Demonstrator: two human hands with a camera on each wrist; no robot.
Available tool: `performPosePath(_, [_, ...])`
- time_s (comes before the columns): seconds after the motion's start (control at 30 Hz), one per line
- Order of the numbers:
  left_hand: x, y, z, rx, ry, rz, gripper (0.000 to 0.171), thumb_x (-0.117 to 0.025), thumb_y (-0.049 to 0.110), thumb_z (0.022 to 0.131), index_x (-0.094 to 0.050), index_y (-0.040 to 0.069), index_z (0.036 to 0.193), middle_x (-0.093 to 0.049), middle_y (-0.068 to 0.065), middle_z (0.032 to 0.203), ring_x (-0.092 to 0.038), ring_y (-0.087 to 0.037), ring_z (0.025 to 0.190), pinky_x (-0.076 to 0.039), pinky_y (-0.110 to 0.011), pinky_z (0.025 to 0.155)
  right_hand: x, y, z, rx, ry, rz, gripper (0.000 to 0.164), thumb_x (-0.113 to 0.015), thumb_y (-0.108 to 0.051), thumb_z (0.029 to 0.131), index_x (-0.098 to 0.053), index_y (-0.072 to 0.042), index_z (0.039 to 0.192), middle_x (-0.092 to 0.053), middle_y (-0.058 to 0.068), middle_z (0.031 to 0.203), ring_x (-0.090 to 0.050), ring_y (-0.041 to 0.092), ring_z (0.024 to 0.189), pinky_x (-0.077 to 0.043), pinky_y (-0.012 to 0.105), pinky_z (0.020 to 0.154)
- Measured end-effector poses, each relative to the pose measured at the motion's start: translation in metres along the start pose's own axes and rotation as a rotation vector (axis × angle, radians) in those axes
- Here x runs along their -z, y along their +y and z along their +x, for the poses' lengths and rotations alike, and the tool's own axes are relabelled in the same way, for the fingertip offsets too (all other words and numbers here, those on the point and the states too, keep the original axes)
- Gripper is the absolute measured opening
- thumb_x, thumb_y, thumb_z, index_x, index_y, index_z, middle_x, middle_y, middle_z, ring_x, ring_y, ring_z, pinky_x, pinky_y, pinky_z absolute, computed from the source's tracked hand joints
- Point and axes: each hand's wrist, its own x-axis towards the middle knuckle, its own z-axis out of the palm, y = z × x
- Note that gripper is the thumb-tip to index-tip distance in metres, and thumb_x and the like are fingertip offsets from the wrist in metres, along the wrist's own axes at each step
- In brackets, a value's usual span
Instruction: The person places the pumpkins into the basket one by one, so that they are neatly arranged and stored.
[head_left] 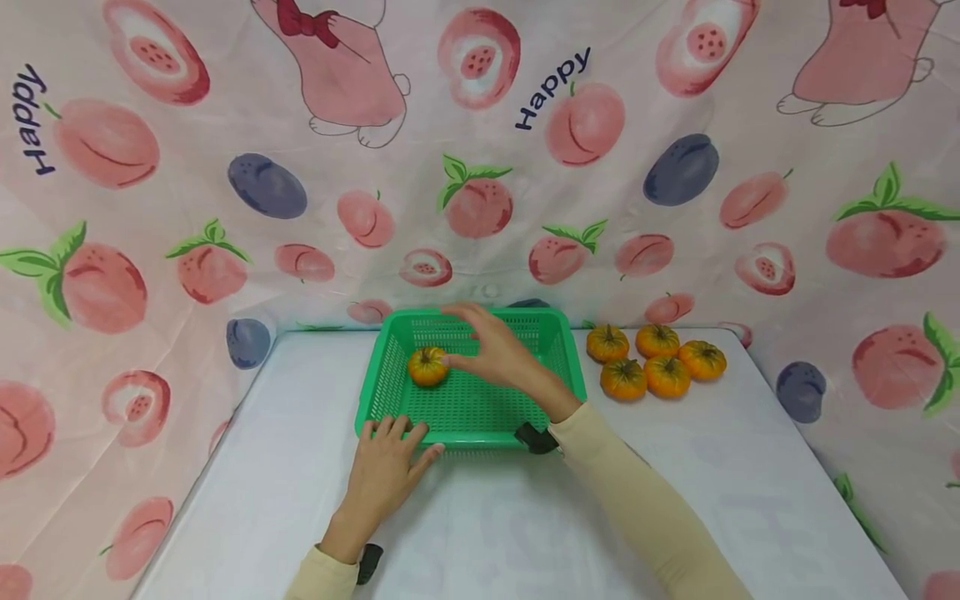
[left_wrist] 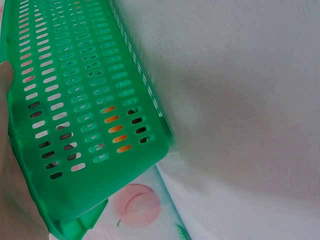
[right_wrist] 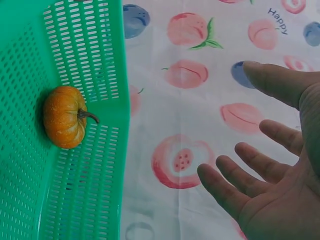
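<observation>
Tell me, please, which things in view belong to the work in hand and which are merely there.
Part of the work:
green basket, left hand on its near rim
pumpkin inside, right hand over the basket
five pumpkins to its right, probably

Merely there:
white tabletop
fruit-print cloth behind

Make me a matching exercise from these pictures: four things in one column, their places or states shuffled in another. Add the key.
Things
1. Left hand
2. Right hand
3. Lone pumpkin
4. Group of five pumpkins

Places or states
A. Lying inside the basket
B. On the table, right of the basket in the head view
C. Spread open, holding nothing
D. Touching the basket's near rim

Pairs: 1-D, 2-C, 3-A, 4-B
</observation>
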Motion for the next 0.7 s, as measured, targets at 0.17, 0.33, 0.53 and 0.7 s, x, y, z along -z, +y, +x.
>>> performPosePath(0.17, [0.001,0.0,0.0,0.001,-0.016,0.003,0.037,-0.06,0.054,0.093,-0.065,0.021,0.11,-0.062,-0.003,0.1,-0.056,-0.025,0.094,-0.04,-0.046,0.084,0.005,-0.002,-0.009,0.008,0.021,0.015,0.066,-0.075,-0.027,0.088,-0.044,-0.016,0.145,-0.042,0.006,0.152,-0.052,0.028,0.129,-0.05,0.043,0.1])
performPosePath(0.33, [0.001,0.0,-0.001,0.004,-0.008,0.002,0.037,-0.062,0.053,0.092,-0.065,0.021,0.11,-0.063,-0.004,0.1,-0.057,-0.026,0.094,-0.04,-0.046,0.084,0.009,-0.002,-0.018,0.012,0.066,0.024,0.065,-0.075,-0.029,0.088,-0.045,-0.015,0.144,-0.043,0.007,0.151,-0.052,0.028,0.129,-0.05,0.043,0.101])
performPosePath(0.53, [-0.001,0.0,0.0,0.012,0.0,-0.006,0.037,-0.065,0.052,0.09,-0.066,0.021,0.109,-0.063,-0.004,0.1,-0.057,-0.026,0.095,-0.04,-0.046,0.084,0.014,0.0,-0.028,-0.001,0.132,0.033,0.065,-0.076,-0.03,0.087,-0.047,-0.015,0.143,-0.044,0.007,0.149,-0.052,0.028,0.129,-0.048,0.044,0.102])
performPosePath(0.7, [-0.002,0.0,0.0,0.014,-0.006,-0.009,0.036,-0.063,0.053,0.091,-0.065,0.022,0.109,-0.063,-0.004,0.1,-0.057,-0.026,0.096,-0.039,-0.046,0.084,0.018,0.005,-0.036,-0.005,0.173,0.041,0.064,-0.076,-0.031,0.087,-0.048,-0.014,0.142,-0.045,0.008,0.148,-0.05,0.028,0.132,-0.046,0.046,0.105])
